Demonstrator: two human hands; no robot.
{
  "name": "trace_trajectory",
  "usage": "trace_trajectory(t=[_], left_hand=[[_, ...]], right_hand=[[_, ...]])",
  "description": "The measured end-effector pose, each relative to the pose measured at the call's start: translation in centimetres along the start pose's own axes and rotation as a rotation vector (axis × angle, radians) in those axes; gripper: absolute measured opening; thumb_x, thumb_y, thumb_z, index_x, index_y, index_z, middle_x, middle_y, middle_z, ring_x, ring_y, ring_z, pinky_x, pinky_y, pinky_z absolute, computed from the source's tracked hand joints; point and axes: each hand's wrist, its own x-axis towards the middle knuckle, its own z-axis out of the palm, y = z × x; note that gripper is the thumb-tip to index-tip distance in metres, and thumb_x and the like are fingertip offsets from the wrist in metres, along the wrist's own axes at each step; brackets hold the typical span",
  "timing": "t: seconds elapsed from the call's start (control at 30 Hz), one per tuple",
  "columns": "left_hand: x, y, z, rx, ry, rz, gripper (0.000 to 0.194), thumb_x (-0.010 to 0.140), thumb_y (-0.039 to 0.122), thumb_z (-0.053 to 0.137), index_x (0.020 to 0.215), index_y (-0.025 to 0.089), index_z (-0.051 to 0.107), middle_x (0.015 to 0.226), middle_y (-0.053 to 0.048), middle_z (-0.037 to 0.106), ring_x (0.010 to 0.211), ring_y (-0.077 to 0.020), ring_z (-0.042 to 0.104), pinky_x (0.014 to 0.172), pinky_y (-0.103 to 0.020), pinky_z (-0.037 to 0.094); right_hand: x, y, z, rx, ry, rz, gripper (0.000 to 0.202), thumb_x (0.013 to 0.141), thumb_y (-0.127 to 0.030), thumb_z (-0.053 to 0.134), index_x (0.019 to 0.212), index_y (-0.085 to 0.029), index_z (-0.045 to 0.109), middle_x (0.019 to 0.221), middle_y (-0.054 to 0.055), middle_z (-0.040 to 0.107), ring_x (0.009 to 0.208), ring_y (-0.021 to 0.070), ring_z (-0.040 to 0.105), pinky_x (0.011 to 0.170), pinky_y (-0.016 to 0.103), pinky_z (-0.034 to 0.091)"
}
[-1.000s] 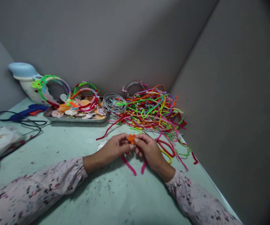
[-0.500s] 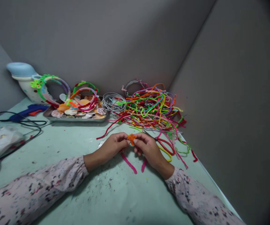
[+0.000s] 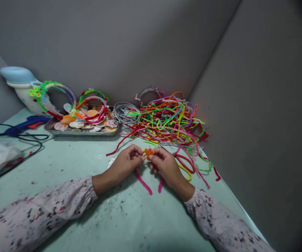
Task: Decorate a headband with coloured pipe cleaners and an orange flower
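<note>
I log that the orange flower (image 3: 149,153) looks wider than half a second ago, and a yellow piece (image 3: 143,151) now shows at its left edge. It is held left of the scissors (image 3: 192,165), over the bench (image 3: 130,224). Left hand (image 3: 127,161): grip pinched, apparently on the yellow piece. Right hand (image 3: 166,165): thumb and finger closed on the flower. I judge fingertip work continues.

1. Dim, diffuse light covers the bench (image 3: 140,224); the grey back wall (image 3: 88,42) behind it looks duller.
2. A soft-edged diagonal shadow crosses that wall; the side wall (image 3: 266,105), right of the bench, darkens to black at its far upper edge.
3. Soft shadows lie on the bench beneath the sleeves (image 3: 54,206).
4. Above the bench, detail around the fingers (image 3: 156,161) is slightly soft.
</note>
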Motion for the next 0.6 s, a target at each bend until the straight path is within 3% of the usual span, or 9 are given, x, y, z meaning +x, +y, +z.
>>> trace_trajectory(t=[0.2,0.37,0.6], left_hand=[[-0.3,0.3,0.3,0.107,-0.002,0.087,0.012,0.08,0.027,0.061,0.08,0.015,0.059,0.069,0.001,0.058,0.059,-0.009,0.049,0.055,-0.021,0.038],[-0.6,0.2,0.4,0.179,0.094,0.06,0.019,0.079,0.034,0.061,0.084,0.015,0.063,0.07,-0.002,0.065,0.061,-0.0131,0.056,0.055,-0.023,0.041],[-0.7,0.3,0.6,0.26,0.184,0.042,0.022,0.077,0.036,0.062,0.08,0.014,0.065,0.067,-0.001,0.062,0.059,-0.0131,0.052,0.055,-0.024,0.039]], right_hand=[[-0.3,0.2,0.4,-0.089,0.047,-0.064,0.015,0.079,-0.03,0.06,0.087,-0.018,0.058,0.06,-0.004,0.059,0.049,0.0099,0.054,0.043,0.019,0.041],[-0.6,0.5,0.9,-0.129,0.073,-0.117,0.013,0.079,-0.03,0.059,0.085,-0.019,0.056,0.064,-0.003,0.06,0.051,0.0109,0.056,0.045,0.02,0.042],[-0.9,0.9,1.3,-0.435,0.203,-0.372,0.009,0.081,-0.026,0.057,0.082,-0.018,0.06,0.077,0.003,0.066,0.065,0.0142,0.061,0.059,0.024,0.047]])
